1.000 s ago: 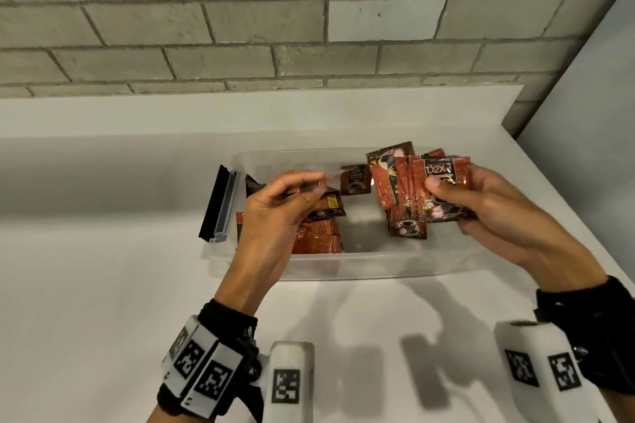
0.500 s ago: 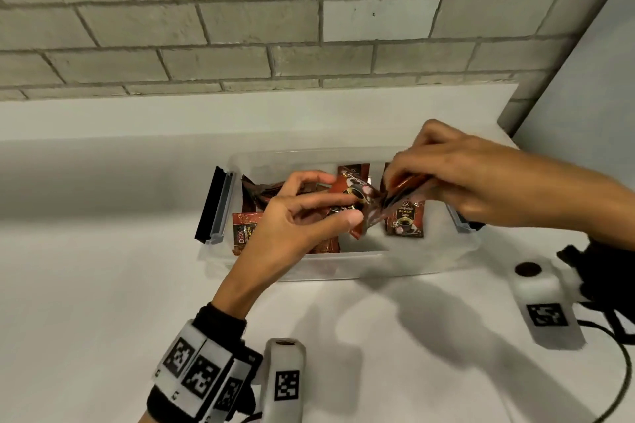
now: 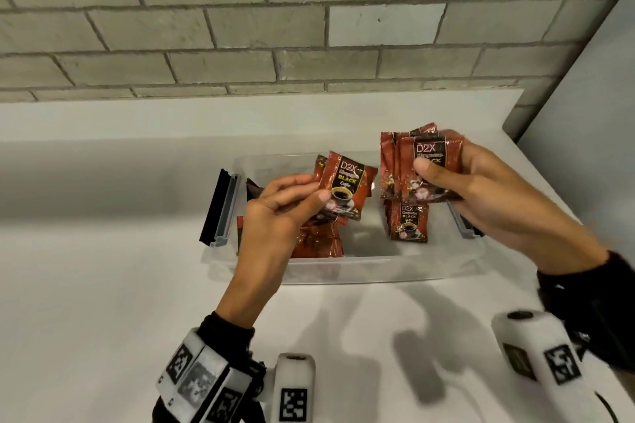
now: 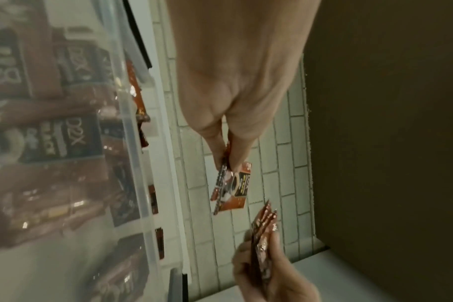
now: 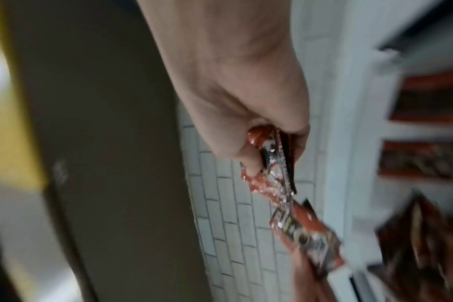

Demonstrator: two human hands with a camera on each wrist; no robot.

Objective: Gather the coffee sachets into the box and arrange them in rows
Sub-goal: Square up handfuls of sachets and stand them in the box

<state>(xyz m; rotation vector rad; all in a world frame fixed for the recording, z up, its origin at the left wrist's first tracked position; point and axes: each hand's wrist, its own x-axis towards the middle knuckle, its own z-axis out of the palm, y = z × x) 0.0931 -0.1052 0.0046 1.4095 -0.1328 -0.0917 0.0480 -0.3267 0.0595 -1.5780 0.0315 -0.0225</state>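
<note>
A: Left hand [image 3: 275, 213]?
B: Pinches a sachet [image 3: 343, 187] above the clear box [image 3: 343, 269].
A: Right hand [image 3: 481, 196]?
B: Grips a fanned sachet stack [image 3: 417, 165] over the box's right end; loose ones lie inside.

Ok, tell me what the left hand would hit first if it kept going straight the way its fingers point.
The left hand, pinching a sachet, points up-right across the clear box. First in line looks like the stack of sachets in the right hand. Depth is unclear; it might pass in front of them.
</note>
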